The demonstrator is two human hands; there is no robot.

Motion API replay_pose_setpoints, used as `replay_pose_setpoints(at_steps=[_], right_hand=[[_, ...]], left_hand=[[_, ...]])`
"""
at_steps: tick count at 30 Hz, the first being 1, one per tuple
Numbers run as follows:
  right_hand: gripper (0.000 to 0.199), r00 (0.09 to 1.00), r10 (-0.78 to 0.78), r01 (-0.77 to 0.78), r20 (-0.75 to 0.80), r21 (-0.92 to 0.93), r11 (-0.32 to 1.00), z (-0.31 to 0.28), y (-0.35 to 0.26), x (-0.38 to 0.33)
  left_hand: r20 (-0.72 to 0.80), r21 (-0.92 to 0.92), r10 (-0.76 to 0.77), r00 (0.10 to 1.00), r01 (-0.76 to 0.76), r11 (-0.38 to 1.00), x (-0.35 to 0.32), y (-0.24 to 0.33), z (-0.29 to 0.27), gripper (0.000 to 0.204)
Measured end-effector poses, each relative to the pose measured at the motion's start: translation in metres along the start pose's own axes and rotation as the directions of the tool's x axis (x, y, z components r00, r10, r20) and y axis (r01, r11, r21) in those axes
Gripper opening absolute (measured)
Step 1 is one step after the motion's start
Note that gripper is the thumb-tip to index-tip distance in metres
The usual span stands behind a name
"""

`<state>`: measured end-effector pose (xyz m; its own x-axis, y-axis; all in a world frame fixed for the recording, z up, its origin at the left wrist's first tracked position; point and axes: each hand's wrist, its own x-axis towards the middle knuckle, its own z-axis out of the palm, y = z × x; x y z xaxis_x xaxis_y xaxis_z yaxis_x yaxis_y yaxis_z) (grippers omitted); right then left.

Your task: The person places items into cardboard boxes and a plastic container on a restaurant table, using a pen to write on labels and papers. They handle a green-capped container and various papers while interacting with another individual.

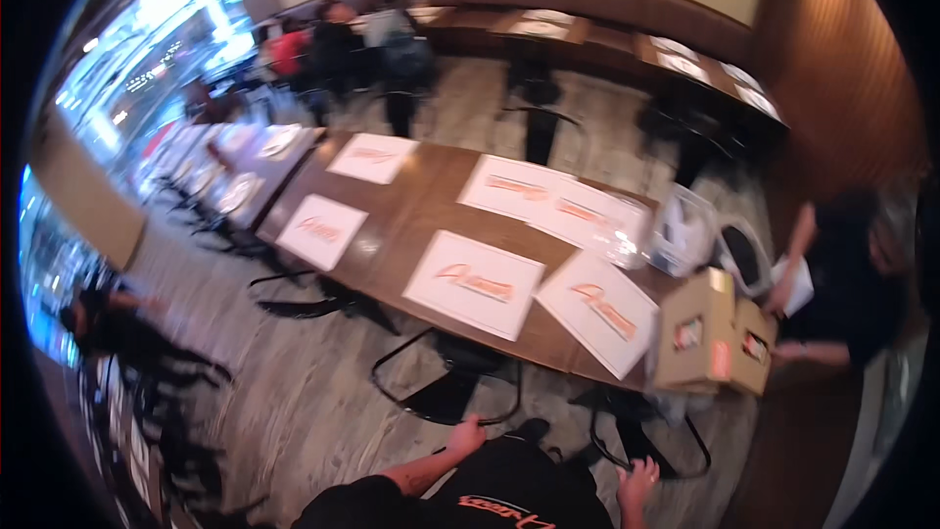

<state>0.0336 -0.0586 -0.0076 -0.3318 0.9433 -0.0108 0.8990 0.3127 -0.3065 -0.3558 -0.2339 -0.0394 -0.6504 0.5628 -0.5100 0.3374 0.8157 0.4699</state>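
Observation:
My left hand (467,437) is closed at the back rail of a black metal chair (446,402) by the table's near edge. Another black chair (676,475) stands to its right. My right hand (638,476) is at the left part of that chair's back, its fingers apart; whether it touches the rail I cannot tell. Beyond the chairs is a long brown wooden table (392,225). White paper placemats with orange lettering lie on it, among them a near middle placemat (475,284) and a tilted placemat (599,312) to its right.
Cardboard boxes (700,343) and a white plastic bag (683,230) crowd the table's right end, where another person (832,274) in dark clothes reaches toward the boxes. Seated people (343,44) are at the far left. Set tables (676,64) line the back bench.

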Motion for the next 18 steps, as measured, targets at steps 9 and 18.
replay_pose_setpoints(at_steps=[9,18], right_hand=[[0.048,0.998,0.058,-0.057,0.037,-0.027,0.998,-0.005,-0.016,0.024],[0.048,0.992,0.093,-0.095,0.083,0.020,0.995,-0.011,-0.011,0.018]], left_hand=[[-0.189,0.009,0.163,0.968,-0.164,0.986,0.001,-0.016,0.005,0.025],[-0.060,-0.257,0.139,0.989,-0.149,0.955,0.020,-0.030,0.002,0.017]])
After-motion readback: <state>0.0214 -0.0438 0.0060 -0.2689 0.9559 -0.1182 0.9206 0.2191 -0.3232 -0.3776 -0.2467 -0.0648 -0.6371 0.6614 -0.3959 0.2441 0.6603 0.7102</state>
